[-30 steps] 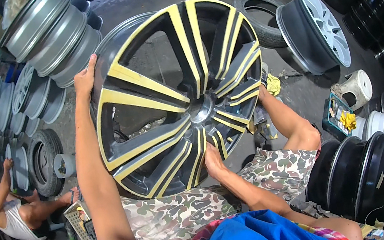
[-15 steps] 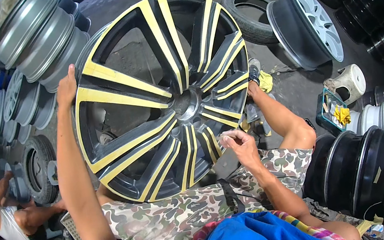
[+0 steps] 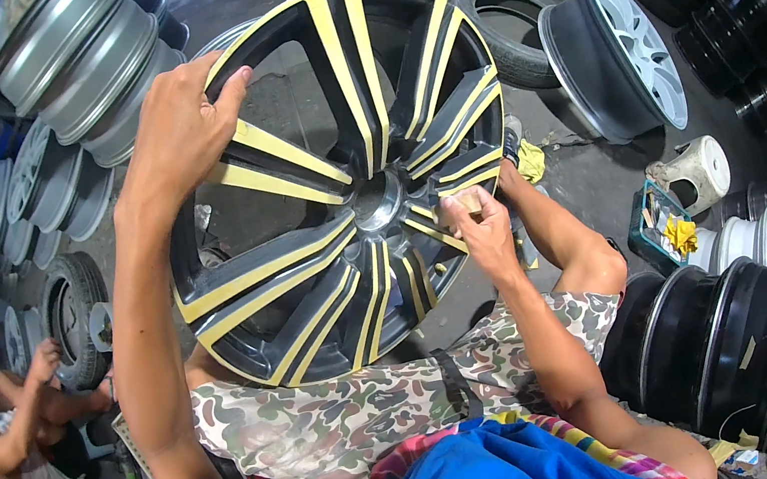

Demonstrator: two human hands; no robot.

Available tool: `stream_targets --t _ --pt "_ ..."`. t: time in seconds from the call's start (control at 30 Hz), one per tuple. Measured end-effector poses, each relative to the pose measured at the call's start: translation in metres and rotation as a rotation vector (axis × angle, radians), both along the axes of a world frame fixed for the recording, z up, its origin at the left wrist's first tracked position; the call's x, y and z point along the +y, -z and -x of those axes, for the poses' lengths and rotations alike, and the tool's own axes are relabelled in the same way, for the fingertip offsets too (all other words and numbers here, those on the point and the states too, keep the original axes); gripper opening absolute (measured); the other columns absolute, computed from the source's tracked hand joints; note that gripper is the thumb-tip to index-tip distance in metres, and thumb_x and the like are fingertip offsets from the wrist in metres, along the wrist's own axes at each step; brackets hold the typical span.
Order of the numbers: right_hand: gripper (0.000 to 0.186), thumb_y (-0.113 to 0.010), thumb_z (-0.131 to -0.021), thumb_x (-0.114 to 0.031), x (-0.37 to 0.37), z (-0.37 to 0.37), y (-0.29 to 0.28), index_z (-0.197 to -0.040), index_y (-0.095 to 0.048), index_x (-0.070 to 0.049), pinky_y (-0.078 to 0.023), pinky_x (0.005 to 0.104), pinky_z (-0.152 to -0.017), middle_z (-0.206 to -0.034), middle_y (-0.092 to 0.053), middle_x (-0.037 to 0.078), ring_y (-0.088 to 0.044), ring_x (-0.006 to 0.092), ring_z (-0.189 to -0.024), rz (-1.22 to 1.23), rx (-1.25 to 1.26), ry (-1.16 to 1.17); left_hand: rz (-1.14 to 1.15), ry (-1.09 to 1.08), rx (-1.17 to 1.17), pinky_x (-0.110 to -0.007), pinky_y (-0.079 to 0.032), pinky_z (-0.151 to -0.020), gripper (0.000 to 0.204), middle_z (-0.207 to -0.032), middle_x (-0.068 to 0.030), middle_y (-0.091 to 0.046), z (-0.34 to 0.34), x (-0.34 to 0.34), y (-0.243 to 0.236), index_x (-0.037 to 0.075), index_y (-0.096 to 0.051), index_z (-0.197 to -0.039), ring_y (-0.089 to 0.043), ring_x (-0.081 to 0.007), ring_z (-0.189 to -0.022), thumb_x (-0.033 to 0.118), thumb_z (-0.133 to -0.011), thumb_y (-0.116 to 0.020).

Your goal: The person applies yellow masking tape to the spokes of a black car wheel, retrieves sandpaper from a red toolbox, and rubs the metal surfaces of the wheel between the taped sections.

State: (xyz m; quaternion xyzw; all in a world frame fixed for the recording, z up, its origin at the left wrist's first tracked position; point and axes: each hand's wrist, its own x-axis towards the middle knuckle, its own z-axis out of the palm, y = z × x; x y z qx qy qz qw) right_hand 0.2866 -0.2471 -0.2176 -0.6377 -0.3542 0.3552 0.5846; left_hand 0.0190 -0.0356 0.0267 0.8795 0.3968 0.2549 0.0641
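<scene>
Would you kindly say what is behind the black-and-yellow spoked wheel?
Behind the wheel, grey floor shows through gaps; a curved silver edge and black rubber tyre show beyond it; spokes hide the rest.

We have a large black wheel rim [image 3: 377, 202] tilted with its spoked face toward us, its lower edge at our lap [image 3: 322, 417]. Paired pale-yellow bands [image 3: 326, 36] run outward along its spokes [image 3: 292, 267]. A small tan piece [image 3: 468, 201] shows in our right hand [image 3: 486, 234], near the spokes.
</scene>
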Motion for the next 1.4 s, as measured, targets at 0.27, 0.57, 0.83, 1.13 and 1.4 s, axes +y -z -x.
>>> stream_targets --t 0.27,0.57,0.83,1.13,1.4 --pt "0.023 -0.08 -0.1 -0.023 -0.019 -0.029 0.018 -0.094 -0.068 -0.005 -0.052 0.0246 -0.063 -0.088 -0.073 0.002 -0.064 0.0073 -0.071 0.015 -0.058 -0.057 -0.187 -0.108 0.242 -0.046 -0.054 -0.081 0.038 -0.087 -0.0257 -0.073 -0.008 0.019 0.0 -0.01 -0.074 -0.108 -0.07 -0.0404 -0.08 0.026 -0.096 -0.069" --pt "0.028 -0.072 -0.107 -0.028 -0.014 -0.018 0.018 -0.111 -0.074 0.0 -0.049 0.0233 -0.061 -0.085 -0.068 0.001 -0.065 0.0068 -0.072 0.006 0.094 -0.067 0.137 0.18 -0.003 -0.031 -0.046 -0.073 0.028 -0.08 -0.004 -0.06 0.001 0.036 0.009 -0.007 -0.068 -0.117 -0.049 -0.0101 -0.076 0.018 -0.105 -0.063" --pt "0.022 -0.08 -0.09 -0.006 0.005 -0.039 -0.01 -0.112 -0.08 0.0 -0.046 0.0312 -0.068 -0.084 -0.059 0.004 -0.057 0.0147 -0.076 -0.08 -0.544 -0.033 0.24 0.165 -0.059 -0.029 -0.04 -0.062 0.027 -0.071 0.0025 -0.048 -0.008 0.016 0.001 -0.003 -0.067 -0.12 -0.043 -0.0087 -0.064 0.019 -0.106 -0.062" --pt "0.045 -0.078 -0.078 0.003 0.07 -0.065 -0.036 -0.122 -0.078 -0.008 -0.057 0.0406 -0.087 -0.1 -0.065 0.009 -0.063 0.0277 -0.097 -0.366 -1.412 -0.173 0.192 0.183 -0.053 -0.028 -0.036 -0.055 0.029 -0.064 0.0048 -0.042 -0.009 0.04 0.01 0.001 -0.069 -0.125 -0.04 -0.0062 -0.056 0.02 -0.105 -0.064" --pt "0.041 -0.071 -0.074 0.012 0.086 -0.039 -0.037 -0.111 -0.08 -0.001 -0.057 0.0409 -0.089 -0.109 -0.072 0.01 -0.065 0.0305 -0.1 -0.34 -1.347 -0.327 0.391 0.082 -0.088 -0.039 -0.054 -0.068 0.032 -0.081 -0.0153 -0.076 -0.02 0.022 -0.027 -0.005 -0.072 -0.115 -0.067 -0.0283 -0.068 0.017 -0.094 -0.06"
